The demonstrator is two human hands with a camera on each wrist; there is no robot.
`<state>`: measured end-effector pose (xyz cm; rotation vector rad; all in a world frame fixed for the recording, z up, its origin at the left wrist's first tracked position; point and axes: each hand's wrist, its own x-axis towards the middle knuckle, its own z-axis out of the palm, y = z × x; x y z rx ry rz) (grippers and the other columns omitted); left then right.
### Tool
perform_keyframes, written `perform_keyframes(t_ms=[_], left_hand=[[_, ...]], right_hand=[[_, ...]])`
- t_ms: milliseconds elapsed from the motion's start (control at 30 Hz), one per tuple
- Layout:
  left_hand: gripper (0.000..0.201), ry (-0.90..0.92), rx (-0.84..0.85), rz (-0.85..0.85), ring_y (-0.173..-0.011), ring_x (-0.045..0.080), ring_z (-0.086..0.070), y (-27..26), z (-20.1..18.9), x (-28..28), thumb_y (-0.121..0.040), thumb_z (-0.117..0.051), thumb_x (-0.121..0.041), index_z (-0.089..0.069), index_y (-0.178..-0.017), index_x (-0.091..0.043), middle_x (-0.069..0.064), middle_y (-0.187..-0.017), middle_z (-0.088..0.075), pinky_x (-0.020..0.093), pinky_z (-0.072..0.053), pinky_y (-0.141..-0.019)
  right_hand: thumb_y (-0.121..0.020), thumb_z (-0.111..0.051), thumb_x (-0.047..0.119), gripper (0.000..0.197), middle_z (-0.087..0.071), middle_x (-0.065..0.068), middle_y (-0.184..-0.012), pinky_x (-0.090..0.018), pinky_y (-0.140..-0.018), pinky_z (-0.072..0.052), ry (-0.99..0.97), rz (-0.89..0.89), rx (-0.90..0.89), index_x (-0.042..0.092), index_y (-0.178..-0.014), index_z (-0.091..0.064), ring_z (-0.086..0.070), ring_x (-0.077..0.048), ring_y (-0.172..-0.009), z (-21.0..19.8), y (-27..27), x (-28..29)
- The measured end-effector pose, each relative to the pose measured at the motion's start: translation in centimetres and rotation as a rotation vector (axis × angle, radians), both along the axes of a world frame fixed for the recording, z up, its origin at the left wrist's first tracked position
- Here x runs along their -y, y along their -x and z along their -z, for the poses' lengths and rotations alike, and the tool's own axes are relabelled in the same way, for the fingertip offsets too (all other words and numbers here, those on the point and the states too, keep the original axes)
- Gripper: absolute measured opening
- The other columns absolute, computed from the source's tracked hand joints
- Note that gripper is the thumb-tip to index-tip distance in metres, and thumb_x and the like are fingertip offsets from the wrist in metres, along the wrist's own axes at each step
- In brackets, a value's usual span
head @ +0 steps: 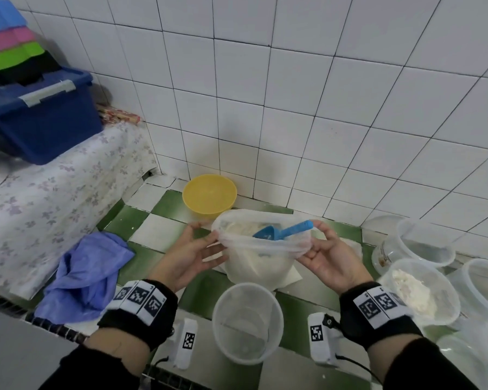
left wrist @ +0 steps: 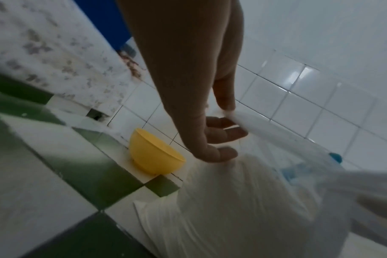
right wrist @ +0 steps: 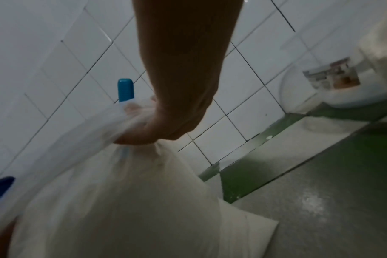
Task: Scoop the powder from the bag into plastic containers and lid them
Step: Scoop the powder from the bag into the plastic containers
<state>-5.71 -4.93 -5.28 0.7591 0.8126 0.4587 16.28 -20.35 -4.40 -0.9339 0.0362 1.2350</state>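
Between the two hands, the clear plastic bag of white powder [head: 258,257] stands on the green-and-white tiled counter [head: 152,220], its mouth stretched wide. The left hand [head: 190,250] pinches the left side of the rim between thumb and fingers, and the right hand [head: 328,256] grips the right side, plastic bunched in its curled fingers as the right wrist view shows. Inside the mouth lies the small blue plastic scoop [head: 282,231], bowl down in the powder toward the left, its long axis running up and to the right so that the handle end pokes past the rim just beside the right hand's fingertips. That makes the right hand the nearer one to take it, probably while the left keeps the mouth open. Nearer the person than the bag, between the wrists, stands an empty round translucent plastic container [head: 247,322], seemingly unfilled though its bottom is hazy. To the right, another translucent tub already holding white powder [head: 417,291] sits unlidded.
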Motion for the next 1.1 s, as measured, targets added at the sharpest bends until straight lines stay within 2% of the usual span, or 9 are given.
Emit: perform_keyframes(t_ms=[67, 200, 300, 533, 633, 767, 900, 1033, 1100], left_hand=[[0.044, -0.039, 0.016, 0.065, -0.094, 0.030, -0.066, 0.0, -0.2, -0.3, -0.078, -0.065, -0.005, -0.047, -0.114, -0.024, 0.014, -0.109, -0.068, 0.050, -0.054, -0.083], [0.028, 0.061, 0.126, 0.044, -0.092, 0.029, -0.066, -0.2, -0.2, -0.3, -0.075, -0.062, 0.000, -0.055, -0.095, -0.018, 0.012, -0.107, -0.067, 0.050, -0.055, -0.083], [0.044, 0.146, 0.256, 0.000, -0.093, 0.029, -0.067, 0.0, 0.7, -0.1, -0.054, -0.088, -0.002, -0.061, -0.083, -0.020, 0.013, -0.107, -0.069, 0.048, -0.054, -0.081], [0.049, 0.161, 0.313, 0.064, -0.068, 0.018, -0.058, 0.2, 1.9, -0.6, -0.034, -0.094, -0.001, -0.066, -0.071, -0.016, 0.012, -0.088, -0.065, 0.026, -0.049, -0.053], [0.047, 0.127, 0.273, 0.149, -0.071, 0.021, -0.063, 0.4, 1.9, -0.9, -0.036, -0.095, -0.004, -0.065, -0.072, -0.014, 0.013, -0.089, -0.065, 0.032, -0.054, -0.057], [0.049, 0.204, 0.274, 0.113, -0.093, 0.038, -0.068, 0.5, 1.7, -2.1, -0.033, -0.089, -0.003, -0.063, -0.074, -0.007, 0.021, -0.099, -0.068, 0.052, -0.056, -0.081], [0.028, 0.228, 0.314, 0.120, -0.087, 0.034, -0.069, -0.2, 1.5, -2.1, -0.045, -0.086, -0.012, -0.066, -0.064, -0.007, 0.019, -0.091, -0.069, 0.040, -0.060, -0.072], [0.023, 0.210, 0.243, 0.150, -0.103, 0.035, -0.059, -0.8, 1.6, -1.9, -0.083, -0.047, -0.019, -0.064, -0.086, -0.004, 0.020, -0.113, -0.059, 0.039, -0.056, -0.079], [0.021, 0.164, 0.186, 0.179, -0.102, 0.034, -0.058, -0.8, 1.5, -2.3, -0.078, -0.061, -0.025, -0.057, -0.088, -0.007, 0.018, -0.111, -0.057, 0.038, -0.054, -0.078]], right_hand=[[-0.084, -0.034, -0.015, 0.040, -0.065, -0.025, -0.100, -0.044, -0.071, -0.057, 0.021, -0.050, 0.027, 0.016, -0.101, -0.054, -0.068, -0.032, -0.075, 0.2, -0.3, 0.0], [-0.074, -0.042, -0.015, 0.042, -0.063, -0.027, -0.107, -0.050, -0.073, -0.056, -0.003, -0.010, -0.067, 0.014, -0.103, -0.053, -0.068, -0.036, -0.078, 0.6, -0.4, 0.0], [-0.071, -0.039, -0.017, 0.051, -0.061, -0.027, -0.111, -0.053, -0.071, -0.056, -0.056, 0.071, -0.144, 0.014, -0.110, -0.051, -0.069, -0.039, -0.080, 0.9, -0.2, -0.1], [-0.070, -0.039, -0.015, 0.063, -0.057, -0.021, -0.121, -0.044, -0.067, -0.059, -0.049, 0.088, -0.087, 0.019, -0.122, -0.049, -0.064, -0.035, -0.095, 1.6, 0.2, 0.0], [-0.083, -0.030, -0.018, 0.055, -0.062, -0.020, -0.113, -0.046, -0.069, -0.057, -0.016, 0.059, -0.053, 0.019, -0.117, -0.052, -0.063, -0.036, -0.096, 1.3, 0.0, -0.1], [-0.093, -0.032, -0.008, 0.043, -0.064, -0.018, -0.118, -0.046, -0.068, -0.058, -0.010, 0.040, -0.039, 0.017, -0.125, -0.049, -0.068, -0.032, -0.089, 1.4, -0.7, -0.3], [-0.094, -0.032, -0.007, 0.041, -0.070, -0.018, -0.104, -0.044, -0.069, -0.057, -0.010, 0.022, -0.045, 0.018, -0.122, -0.048, -0.070, -0.032, -0.085, 1.3, -1.1, -0.6], [-0.093, -0.034, -0.007, 0.042, -0.071, -0.016, -0.102, -0.043, -0.075, -0.055, 0.004, -0.065, 0.029, 0.022, -0.117, -0.052, -0.064, -0.033, -0.094, 1.4, -0.9, -0.6], [-0.090, -0.035, -0.010, 0.042, -0.069, -0.016, -0.104, -0.040, -0.068, -0.056, 0.023, -0.108, 0.083, 0.021, -0.112, -0.053, -0.063, -0.033, -0.091, 1.7, -1.0, -0.5]])
